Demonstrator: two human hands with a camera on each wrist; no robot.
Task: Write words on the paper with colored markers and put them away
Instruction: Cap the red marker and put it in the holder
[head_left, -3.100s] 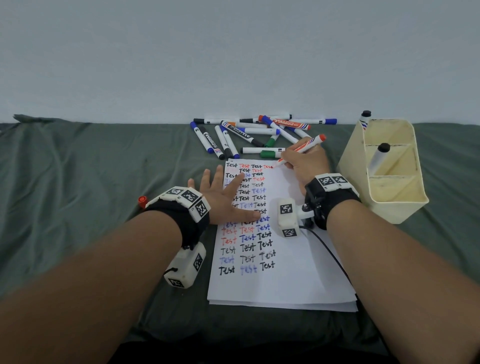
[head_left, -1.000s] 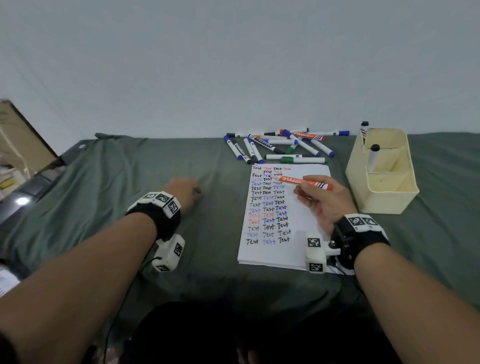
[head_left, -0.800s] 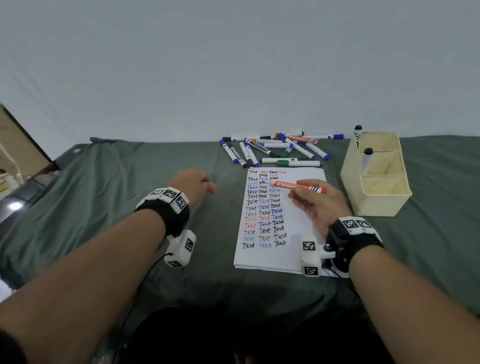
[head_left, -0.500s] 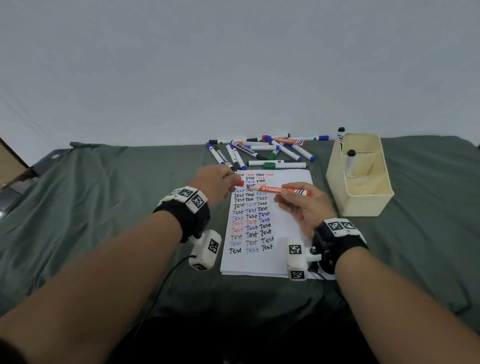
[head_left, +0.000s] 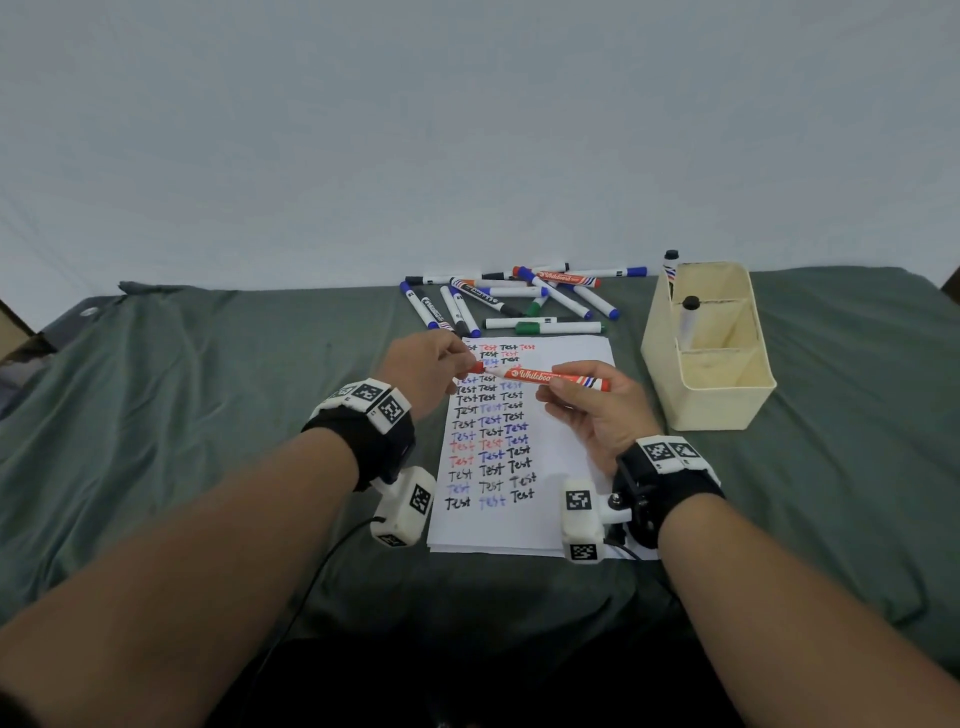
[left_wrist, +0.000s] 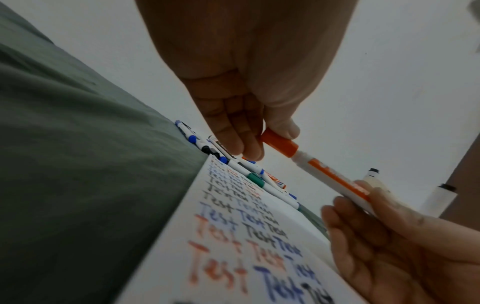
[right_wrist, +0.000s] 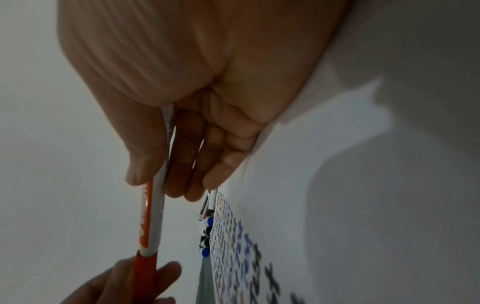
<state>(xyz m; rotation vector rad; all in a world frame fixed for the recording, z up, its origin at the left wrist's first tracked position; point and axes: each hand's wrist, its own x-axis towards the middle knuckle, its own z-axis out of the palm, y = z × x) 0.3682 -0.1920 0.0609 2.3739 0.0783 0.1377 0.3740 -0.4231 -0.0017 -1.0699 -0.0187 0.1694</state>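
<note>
Fingers (left_wrist: 249, 144) of the left hand (head_left: 423, 371), earlier flat on paper (head_left: 550, 514), now pinch the marker's orange cap (left_wrist: 279, 145).

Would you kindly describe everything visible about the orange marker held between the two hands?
The orange marker is a slim white barrel, plastic by the look, with an orange label reading "Whiteboard" and blue and red stripes near its tail. It lies roughly level in the air above the paper. The right hand grips its rear half, while the left hand pinches the orange cap at its front end. The cap sits on the tip; whether fully seated is unclear.
</note>
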